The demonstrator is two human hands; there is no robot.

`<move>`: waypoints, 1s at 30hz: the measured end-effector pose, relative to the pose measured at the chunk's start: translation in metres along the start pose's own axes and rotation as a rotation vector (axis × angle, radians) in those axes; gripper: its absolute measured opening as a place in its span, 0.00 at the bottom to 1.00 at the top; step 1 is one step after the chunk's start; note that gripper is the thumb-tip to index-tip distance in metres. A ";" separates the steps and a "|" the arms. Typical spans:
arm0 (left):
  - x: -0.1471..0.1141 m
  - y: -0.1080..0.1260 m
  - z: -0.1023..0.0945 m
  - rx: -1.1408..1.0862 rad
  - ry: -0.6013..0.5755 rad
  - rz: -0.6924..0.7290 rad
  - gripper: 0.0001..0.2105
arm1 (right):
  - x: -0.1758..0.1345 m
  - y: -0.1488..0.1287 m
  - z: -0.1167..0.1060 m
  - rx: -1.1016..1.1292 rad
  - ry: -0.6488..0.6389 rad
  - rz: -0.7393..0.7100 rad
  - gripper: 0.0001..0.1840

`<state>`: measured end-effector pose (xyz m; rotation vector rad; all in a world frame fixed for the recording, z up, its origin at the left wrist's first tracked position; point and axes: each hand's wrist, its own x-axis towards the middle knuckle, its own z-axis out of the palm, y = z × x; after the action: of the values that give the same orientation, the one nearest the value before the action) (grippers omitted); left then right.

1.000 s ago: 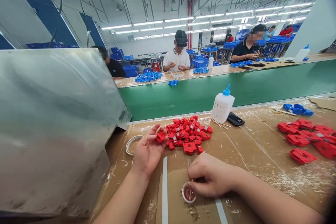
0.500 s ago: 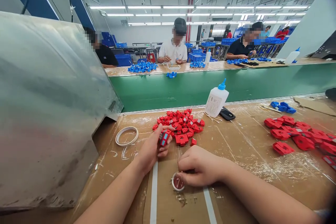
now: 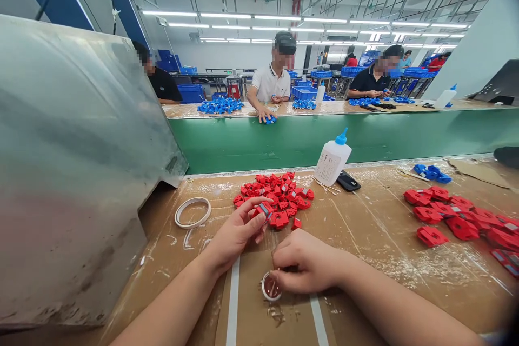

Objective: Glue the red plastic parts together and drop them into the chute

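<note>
A red part (image 3: pixel 264 211) is gripped in the fingers of the left hand (image 3: pixel 242 226) near the pile (image 3: pixel 284 192), grey patch upward, long axis unclear. A stick (image 3: pixel 273 287) is pinched by the right hand (image 3: pixel 302 264) at a reddish-filled cup (image 3: pixel 263 291).

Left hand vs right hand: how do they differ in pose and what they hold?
The left hand grips a red part; the right hand pinches what looks like a thin stick in a small round cup.
The left hand is raised thumb-side to the camera; the right hand is back-up, fingers curled under.
Both are bare.
</note>
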<state>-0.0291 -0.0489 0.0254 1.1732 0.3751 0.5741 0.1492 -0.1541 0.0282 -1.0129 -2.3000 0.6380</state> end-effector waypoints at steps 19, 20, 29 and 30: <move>-0.004 0.003 -0.002 1.056 -0.045 -0.017 0.14 | -0.002 0.005 -0.011 0.182 0.618 0.165 0.22; -0.003 0.003 -0.002 1.068 -0.043 -0.022 0.14 | -0.001 0.006 -0.011 0.160 0.657 0.191 0.22; -0.001 0.001 -0.005 1.073 -0.066 -0.042 0.15 | 0.003 0.013 -0.004 0.039 0.563 0.324 0.23; -0.002 0.001 -0.005 1.071 -0.066 -0.043 0.15 | 0.003 0.013 -0.004 0.041 0.556 0.331 0.24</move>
<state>-0.0333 -0.0461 0.0246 2.1924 0.6851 0.2691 0.1567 -0.1428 0.0242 -1.3652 -1.6488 0.4502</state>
